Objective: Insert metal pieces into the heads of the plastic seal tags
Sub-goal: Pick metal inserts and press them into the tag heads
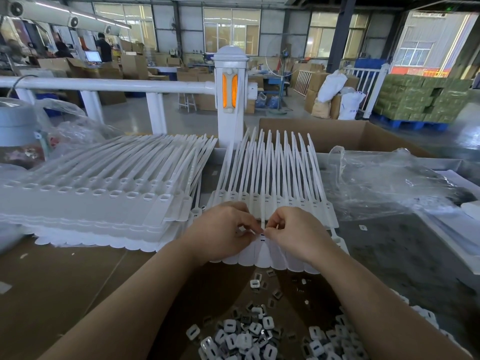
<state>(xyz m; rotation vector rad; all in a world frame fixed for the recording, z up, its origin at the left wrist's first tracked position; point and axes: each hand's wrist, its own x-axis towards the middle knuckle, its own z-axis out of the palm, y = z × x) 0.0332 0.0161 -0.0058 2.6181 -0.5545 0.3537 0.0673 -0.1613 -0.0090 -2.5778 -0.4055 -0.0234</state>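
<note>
— White plastic everywhere. What's that big stack (85,203) on the left of the desk (52,281)?

— Seal tags, lying flat in layers, their heads showing open rectangular windows. I judge those are not yet fitted, though I can't see inside the holes well enough to swear to it.

— And in the middle?

— The working strip of tags (272,201), straps fanning away from the person. Small dark marks show along its row of heads, so many may already carry their metal; from this angle I can't tell how many. Both hands meet at one head (261,236) near the centre of the strip.

— What is each grip doing?

— The left hand (223,229) has thumb and forefinger curled in, pinching that head. The right hand (293,229) pinches from the other side, fingertips pressed at the same spot, most likely seating a metal piece; the piece itself is too small and too covered to make out.

— Supplies?

— Below the forearms, towards the right, a loose heap of inserts (259,336) lies on the desk, small squarish white and metal bits, with a few strays nearer the strip. Plenty left.

— So how far along?

— Mid-run, I'd say: one strip in hand, a thick stack waiting on the left.
</note>
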